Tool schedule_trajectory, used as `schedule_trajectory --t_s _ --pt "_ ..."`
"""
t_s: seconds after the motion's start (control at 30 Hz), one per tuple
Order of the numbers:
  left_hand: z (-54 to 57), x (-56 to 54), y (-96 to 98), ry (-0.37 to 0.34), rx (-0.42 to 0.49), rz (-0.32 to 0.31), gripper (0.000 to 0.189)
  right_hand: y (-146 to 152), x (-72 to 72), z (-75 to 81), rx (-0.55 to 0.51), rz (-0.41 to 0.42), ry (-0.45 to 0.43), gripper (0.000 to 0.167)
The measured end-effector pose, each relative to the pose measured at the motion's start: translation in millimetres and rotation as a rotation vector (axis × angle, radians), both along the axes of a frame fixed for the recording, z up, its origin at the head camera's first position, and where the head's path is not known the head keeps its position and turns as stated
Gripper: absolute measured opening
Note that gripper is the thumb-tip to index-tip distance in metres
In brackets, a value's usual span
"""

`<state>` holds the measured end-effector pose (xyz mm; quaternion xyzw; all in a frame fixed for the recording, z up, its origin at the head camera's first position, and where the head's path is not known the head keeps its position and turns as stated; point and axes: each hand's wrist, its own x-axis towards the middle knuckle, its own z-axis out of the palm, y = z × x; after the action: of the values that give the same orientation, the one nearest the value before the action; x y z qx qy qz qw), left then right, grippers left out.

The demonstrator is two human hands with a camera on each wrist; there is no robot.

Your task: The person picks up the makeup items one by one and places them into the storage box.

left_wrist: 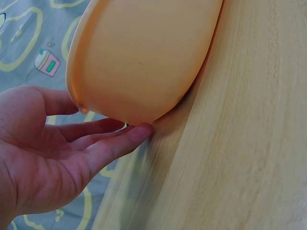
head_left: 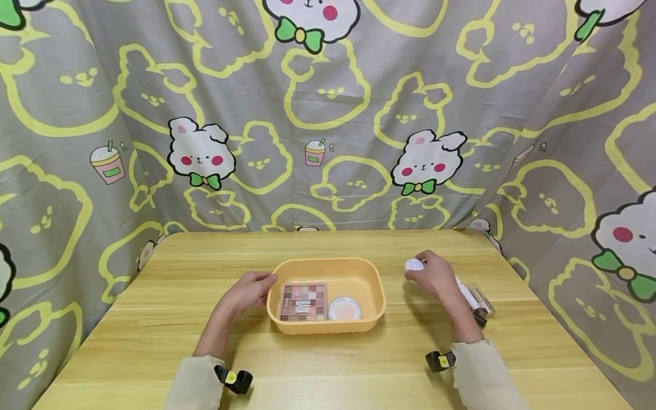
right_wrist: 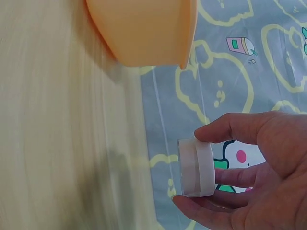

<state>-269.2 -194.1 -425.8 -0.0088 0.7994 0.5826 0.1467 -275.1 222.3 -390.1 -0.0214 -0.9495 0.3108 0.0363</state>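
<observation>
A shallow orange plastic basket (head_left: 359,326) stands on the table, with an eyeshadow palette (head_left: 303,302) and a round powder compact (head_left: 344,309) lying side by side in it. My left hand (head_left: 250,293) holds the basket's left end. In the left wrist view, its thumb is at the rim and its other fingers touch the outer wall (left_wrist: 148,57). Right of the basket, my right hand (head_left: 433,276) grips a small white cosmetic jar (right_wrist: 196,167) between thumb and fingers. The jar is tilted on its side and apart from the basket.
Beside my right forearm lie a slim white tube (head_left: 467,295), a flat brownish case (head_left: 483,300) and a small black item (head_left: 480,320), partly hidden by the arm. A patterned curtain (head_left: 348,210) hangs around the wooden table (head_left: 328,370).
</observation>
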Motion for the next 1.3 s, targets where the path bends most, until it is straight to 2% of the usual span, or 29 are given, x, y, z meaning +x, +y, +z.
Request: schedule_trajectory --t_s 0.27,0.83,1.3 --pt "1.9 2.4 -1.5 0.009 -0.003 -0.038 0.056 -10.0 2.1 5.6 -0.013 0.004 0.029 0.057" --pt "2.4 2.2 -0.8 0.0 -0.004 -0.02 0.054 -29.4 7.5 15.0 -0.024 0.025 0.046 0.057" --pt "2.5 1.6 -1.0 0.001 -0.02 -0.027 0.055 -53.7 9.4 11.8 -0.044 0.05 0.086 0.056"
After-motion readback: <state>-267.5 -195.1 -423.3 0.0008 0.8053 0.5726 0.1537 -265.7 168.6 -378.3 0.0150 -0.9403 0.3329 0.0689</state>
